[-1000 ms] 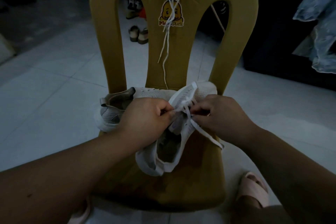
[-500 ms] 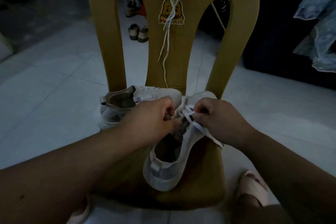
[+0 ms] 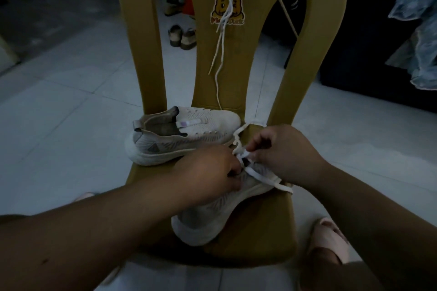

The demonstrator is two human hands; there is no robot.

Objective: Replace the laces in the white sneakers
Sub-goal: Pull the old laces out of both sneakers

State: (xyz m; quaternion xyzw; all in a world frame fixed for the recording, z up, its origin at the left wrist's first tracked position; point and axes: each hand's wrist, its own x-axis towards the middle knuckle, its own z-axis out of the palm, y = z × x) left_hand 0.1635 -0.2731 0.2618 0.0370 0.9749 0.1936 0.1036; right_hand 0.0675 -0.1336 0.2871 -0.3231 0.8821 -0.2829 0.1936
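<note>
Two white knit sneakers lie on a mustard plastic chair (image 3: 260, 241). The far sneaker (image 3: 186, 136) rests on its side without a lace. The near sneaker (image 3: 212, 217) lies heel toward me under both hands. My left hand (image 3: 210, 172) grips its upper by the eyelets, fingers curled. My right hand (image 3: 281, 151) pinches a flat white lace (image 3: 262, 178) that loops toward the backrest and trails to the right over the seat. Thin white laces (image 3: 222, 30) hang down the chair's backrest.
White tiled floor surrounds the chair. Sandals (image 3: 182, 36) and other shoes sit on the floor behind the backrest. Blue cloth (image 3: 416, 26) hangs at the right edge. My foot in a pink slipper (image 3: 328, 241) stands by the chair's right front corner.
The near sneaker has dropped lower on the seat and rolled onto its side, its opening now hidden. Both hands moved right with it, uncovering the far sneaker. The lace loop reaches further back.
</note>
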